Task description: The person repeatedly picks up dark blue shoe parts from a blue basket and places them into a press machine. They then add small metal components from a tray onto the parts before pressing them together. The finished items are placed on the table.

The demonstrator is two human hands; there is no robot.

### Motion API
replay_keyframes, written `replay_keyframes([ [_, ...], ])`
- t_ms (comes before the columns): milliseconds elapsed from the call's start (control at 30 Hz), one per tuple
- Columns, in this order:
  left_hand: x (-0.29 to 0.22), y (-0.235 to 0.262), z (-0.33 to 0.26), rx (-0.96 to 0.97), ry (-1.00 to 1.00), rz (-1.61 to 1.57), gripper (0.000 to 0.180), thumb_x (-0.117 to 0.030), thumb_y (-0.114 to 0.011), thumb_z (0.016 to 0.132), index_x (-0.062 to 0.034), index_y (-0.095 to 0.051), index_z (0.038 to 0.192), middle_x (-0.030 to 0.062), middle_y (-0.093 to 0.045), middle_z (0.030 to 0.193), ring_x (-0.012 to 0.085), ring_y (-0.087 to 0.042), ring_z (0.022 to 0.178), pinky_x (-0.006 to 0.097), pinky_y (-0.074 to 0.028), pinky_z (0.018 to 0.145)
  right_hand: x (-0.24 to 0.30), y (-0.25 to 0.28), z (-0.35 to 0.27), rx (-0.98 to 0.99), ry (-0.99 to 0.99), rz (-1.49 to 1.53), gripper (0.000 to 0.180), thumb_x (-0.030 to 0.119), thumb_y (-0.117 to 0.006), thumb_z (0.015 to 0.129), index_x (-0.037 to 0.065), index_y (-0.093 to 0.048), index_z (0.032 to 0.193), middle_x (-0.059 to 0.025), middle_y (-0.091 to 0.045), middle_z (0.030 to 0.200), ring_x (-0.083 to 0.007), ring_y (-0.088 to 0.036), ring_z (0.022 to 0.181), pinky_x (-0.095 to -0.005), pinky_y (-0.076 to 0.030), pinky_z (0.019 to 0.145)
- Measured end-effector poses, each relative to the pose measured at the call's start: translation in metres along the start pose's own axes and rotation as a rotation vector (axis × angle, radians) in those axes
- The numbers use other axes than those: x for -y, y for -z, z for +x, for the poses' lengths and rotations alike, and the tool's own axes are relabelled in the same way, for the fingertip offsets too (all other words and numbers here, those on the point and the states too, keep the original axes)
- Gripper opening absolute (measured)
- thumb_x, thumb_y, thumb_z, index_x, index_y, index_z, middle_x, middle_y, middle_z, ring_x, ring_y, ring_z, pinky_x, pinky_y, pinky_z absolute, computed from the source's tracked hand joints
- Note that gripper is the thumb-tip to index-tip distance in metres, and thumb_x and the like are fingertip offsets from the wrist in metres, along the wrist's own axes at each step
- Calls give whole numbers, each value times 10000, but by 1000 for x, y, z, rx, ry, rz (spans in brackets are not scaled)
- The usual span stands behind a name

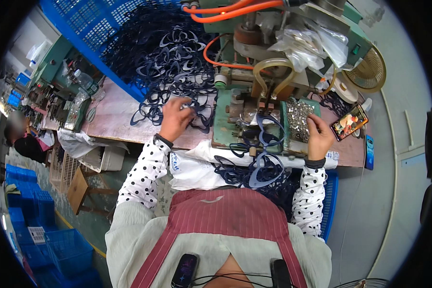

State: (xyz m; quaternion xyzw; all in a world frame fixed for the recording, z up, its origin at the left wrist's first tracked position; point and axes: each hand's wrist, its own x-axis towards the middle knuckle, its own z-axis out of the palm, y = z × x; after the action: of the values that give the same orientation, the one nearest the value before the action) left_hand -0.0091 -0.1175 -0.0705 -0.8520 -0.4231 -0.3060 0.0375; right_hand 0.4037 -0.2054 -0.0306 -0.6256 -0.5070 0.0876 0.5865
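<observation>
And here is your left hand (177, 116), out over the near edge of the loose pile of dark blue frames (175, 67), fingers bent with small gaps between them; whether they pinch one of those frames, I can't tell. Across to your right hand (320, 137), at the right side of the green tray (287, 132) filled with small shiny metal pieces (299, 117): thumb and fingertips come close together there, though whether a metal piece sits between them is too small to make out. Between your two hands stands the green machine (249, 50), and at its front, below the tool, a paler blue frame (263, 154) hangs down, its lower loop over more dark frames heaped by your red striped apron (225, 213). That big pile spills out of the tilted blue basket (105, 72) onto the pinkish bench (113, 113), left of the machine. Look right, beyond the tray: a phone (349, 122) with its screen lit, a round fan (368, 69) behind it. Up top, orange hoses (235, 10) loop across, and clear plastic bags (302, 45) hang on the machine. Over on the left, a clear bottle (85, 81) stands beyond the scissors (90, 114), and another person (31, 146) sits further off, past the wooden stool (79, 192).
</observation>
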Motion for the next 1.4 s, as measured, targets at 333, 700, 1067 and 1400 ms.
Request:
replay_keyframes([
  [333,-60,17,40,-405,378,-379,138,-160,-580,952,-32,-604,905,114,-602,719,285,-580,630,355,-436,562,87,-35,-7,353,-176,361,182,33,-677,797,4,-724,970,-17,-681,805,-49,-525,650,-195,-424,608],
  [700,-151,46,61,-388,-475,-419,325,1,-639,746,-53,-653,1066,73,-693,986,223,-654,880,405,-468,871,88,-72,-11,274,-188,485,499,48,-719,734,-56,-460,1148,-59,-684,846,-63,-494,664,-217,-414,611],
  [1067,-150,84,112,-322,337,-1239,201,-102,-539,981,43,-602,1104,83,-672,965,144,-652,840,270,-509,767,88,-69,-15,272,-203,525,563,21,-690,735,-51,-423,1225,-50,-646,874,-77,-469,719,-220,-414,676],
  [1400,-154,70,101,-372,102,-804,190,-62,-579,933,28,-612,1097,112,-685,956,184,-666,840,276,-518,761,80,-72,-15,286,-182,628,576,12,-698,755,-63,-385,1232,-51,-636,890,-78,-446,732,-218,-397,684],
])
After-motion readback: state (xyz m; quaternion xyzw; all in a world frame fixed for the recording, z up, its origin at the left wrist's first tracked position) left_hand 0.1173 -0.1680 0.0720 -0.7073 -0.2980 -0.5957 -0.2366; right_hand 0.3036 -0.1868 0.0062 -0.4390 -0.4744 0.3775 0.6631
